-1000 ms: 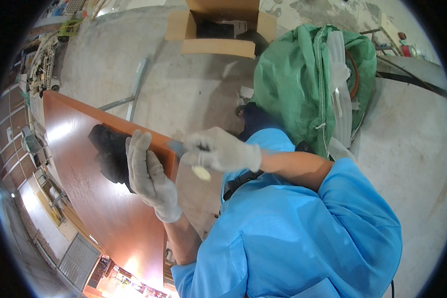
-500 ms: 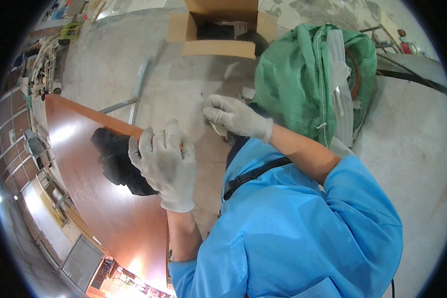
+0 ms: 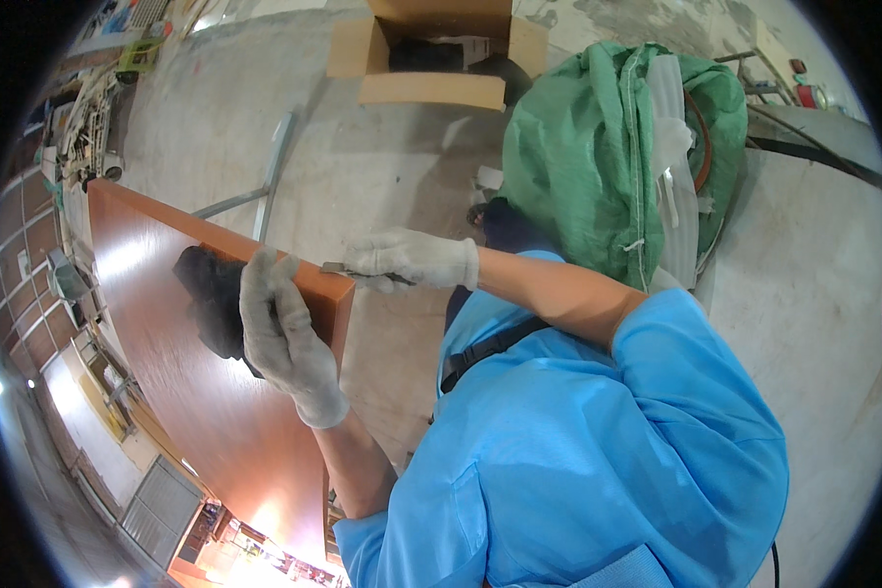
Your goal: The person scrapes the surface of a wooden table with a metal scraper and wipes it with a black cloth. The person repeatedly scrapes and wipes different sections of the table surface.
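A reddish-brown wooden board or tabletop [image 3: 186, 323] slopes across the left, its thick edge and corner facing me. On it lies a crumpled black cloth or bag [image 3: 209, 294]. My left hand [image 3: 289, 338], in a pale grey work glove, lies beside the black cloth near the board's edge, fingers stretched out; whether it presses on the cloth is unclear. My right hand [image 3: 412, 258], gloved alike, is closed around a small flat metal tool [image 3: 337, 269], like a scraper or blade. The tool's tip meets the board's edge near the corner; the rest is mostly hidden by the glove.
An opened cardboard box [image 3: 431, 90] with dark contents stands on the floor ahead. Right of it sits a big green woven sack [image 3: 578, 167] with white plastic sheeting [image 3: 671, 157]. A grey metal frame [image 3: 272, 176] stands beyond the board. Clutter [image 3: 83, 127] lines the far left.
My right hand has moved left and down, bringing the metal tool to the board's edge. My left hand has shifted left and slightly down, uncovering the board's corner.
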Available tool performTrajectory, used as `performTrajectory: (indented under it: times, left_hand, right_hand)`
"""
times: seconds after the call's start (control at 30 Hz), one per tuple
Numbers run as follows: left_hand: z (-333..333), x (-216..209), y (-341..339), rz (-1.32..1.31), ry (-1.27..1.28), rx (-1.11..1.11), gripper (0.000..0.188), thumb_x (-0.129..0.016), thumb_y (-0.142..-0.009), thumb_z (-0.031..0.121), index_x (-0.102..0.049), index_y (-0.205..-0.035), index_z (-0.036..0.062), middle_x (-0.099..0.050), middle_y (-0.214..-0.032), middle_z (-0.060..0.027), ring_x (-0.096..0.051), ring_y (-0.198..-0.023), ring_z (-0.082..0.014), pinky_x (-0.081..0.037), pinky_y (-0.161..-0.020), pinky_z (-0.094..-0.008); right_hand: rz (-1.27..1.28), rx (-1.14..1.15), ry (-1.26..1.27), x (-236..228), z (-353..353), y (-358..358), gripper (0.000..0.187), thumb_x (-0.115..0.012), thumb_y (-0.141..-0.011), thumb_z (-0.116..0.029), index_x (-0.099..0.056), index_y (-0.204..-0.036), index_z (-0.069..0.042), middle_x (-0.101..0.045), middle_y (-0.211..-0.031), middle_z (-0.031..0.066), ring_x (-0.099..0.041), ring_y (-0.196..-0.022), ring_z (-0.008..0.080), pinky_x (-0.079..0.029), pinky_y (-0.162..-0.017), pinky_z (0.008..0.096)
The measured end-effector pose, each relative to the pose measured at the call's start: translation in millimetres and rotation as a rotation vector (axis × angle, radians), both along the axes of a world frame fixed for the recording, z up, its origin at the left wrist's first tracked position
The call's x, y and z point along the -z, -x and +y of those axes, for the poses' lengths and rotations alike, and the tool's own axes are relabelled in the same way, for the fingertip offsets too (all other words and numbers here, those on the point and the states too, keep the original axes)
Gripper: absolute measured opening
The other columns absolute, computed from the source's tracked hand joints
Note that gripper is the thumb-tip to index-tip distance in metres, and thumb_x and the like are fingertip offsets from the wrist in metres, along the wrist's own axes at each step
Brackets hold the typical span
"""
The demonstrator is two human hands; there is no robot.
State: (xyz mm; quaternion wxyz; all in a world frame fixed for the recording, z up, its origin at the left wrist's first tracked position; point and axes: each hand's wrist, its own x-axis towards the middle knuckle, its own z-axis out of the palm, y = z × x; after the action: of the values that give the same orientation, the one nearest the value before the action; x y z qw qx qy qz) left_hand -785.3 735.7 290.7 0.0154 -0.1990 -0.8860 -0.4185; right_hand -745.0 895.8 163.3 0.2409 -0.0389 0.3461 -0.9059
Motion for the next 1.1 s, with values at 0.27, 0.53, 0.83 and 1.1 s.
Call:
performTrajectory:
  times: [0.27, 0.53, 0.83, 1.1]
  left_hand:
    - [1, 1, 3, 0.003, -0.023, 0.003, 0.037, -0.053, -0.108, 0.012, -0.057, -0.139, -0.0074, -0.071, -0.123, -0.0165, -0.065, -0.119, -0.0212, -0.046, -0.108, -0.0349]
    - [3, 0, 2, 0.017, -0.011, -0.003, 0.036, -0.053, -0.109, 0.014, -0.059, -0.137, -0.0081, -0.071, -0.124, -0.0149, -0.064, -0.12, -0.0205, -0.046, -0.108, -0.0344]
    - [0, -13, 0, 0.373, 0.396, 0.306, 0.036, -0.083, -0.076, 0.009, -0.074, -0.11, 0.0072, -0.069, -0.117, -0.0104, -0.061, -0.123, -0.0392, -0.044, -0.11, -0.0536]
    - [-6, -3, -13, 0.54, 0.37, 0.29, 0.035, -0.086, -0.076, 0.017, -0.073, -0.108, 0.0101, -0.069, -0.117, -0.0077, -0.063, -0.121, -0.0343, -0.051, -0.1, -0.0491]
  right_hand:
    - [0.034, -0.036, -0.038, 10, -6, 2, 0.044, -0.055, -0.108, -0.045, -0.07, -0.126, -0.008, -0.048, -0.077, -0.0072, -0.038, -0.065, 0.0044, -0.031, -0.056, 0.0225]
    - [0.046, -0.031, -0.035, 9, -5, -2, 0.041, -0.059, -0.107, -0.046, -0.071, -0.112, -0.007, -0.051, -0.077, -0.0065, -0.041, -0.065, 0.0042, -0.034, -0.055, 0.0226]
    - [-0.047, 0.047, -0.245, 2, 44, -18, 0.036, -0.057, -0.107, -0.044, -0.069, -0.097, -0.011, -0.053, -0.075, -0.007, -0.044, -0.063, 0.0051, -0.034, -0.055, 0.0222]
    - [0.011, 0.181, -0.226, -9, 56, 7, 0.031, -0.057, -0.108, -0.041, -0.064, -0.105, -0.01, -0.059, -0.087, -0.0051, -0.052, -0.073, 0.0022, -0.042, -0.062, 0.0196]
